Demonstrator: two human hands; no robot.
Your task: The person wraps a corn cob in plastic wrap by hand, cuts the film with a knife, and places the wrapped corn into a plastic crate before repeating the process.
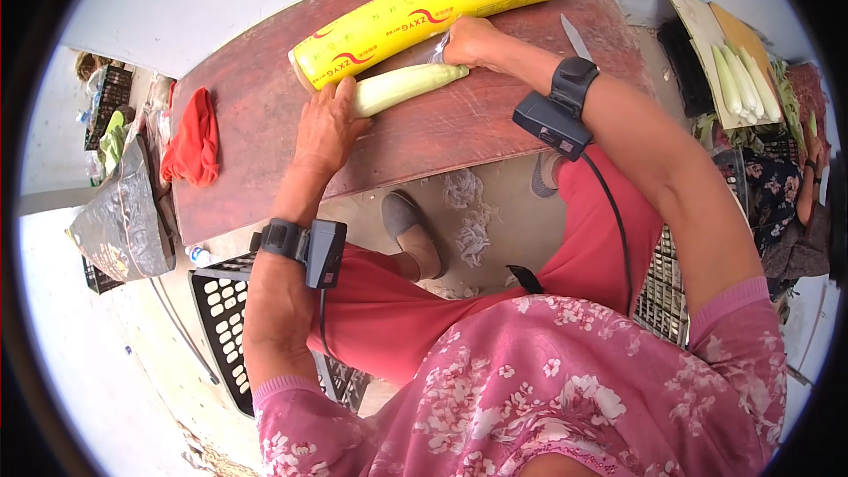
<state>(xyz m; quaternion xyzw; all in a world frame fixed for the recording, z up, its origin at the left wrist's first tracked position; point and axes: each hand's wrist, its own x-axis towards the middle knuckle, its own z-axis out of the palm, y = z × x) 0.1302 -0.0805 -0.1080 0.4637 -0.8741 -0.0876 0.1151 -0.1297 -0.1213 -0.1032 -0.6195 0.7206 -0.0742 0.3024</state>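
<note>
A long, pale green vegetable [411, 88] lies on the red-brown table, its tapered end pointing right. My left hand [329, 124] grips its left end, fingertips close to the yellow roll. Behind it stretches a thick yellow roll of cling film [433, 19] with red logos. My right hand [473, 42] is closed against the roll's front, past the vegetable's tapered tip. A bit of clear film [439, 49] shows at its fingers, which are partly hidden. Each wrist carries a black strapped device.
A knife [576, 37] lies on the table [256, 62] at the right. A red cloth [192, 140] sits at the left edge. Several pale vegetables [745, 84] rest on a board at far right, near another person's arm [807, 178]. A black crate [221, 327] stands below left.
</note>
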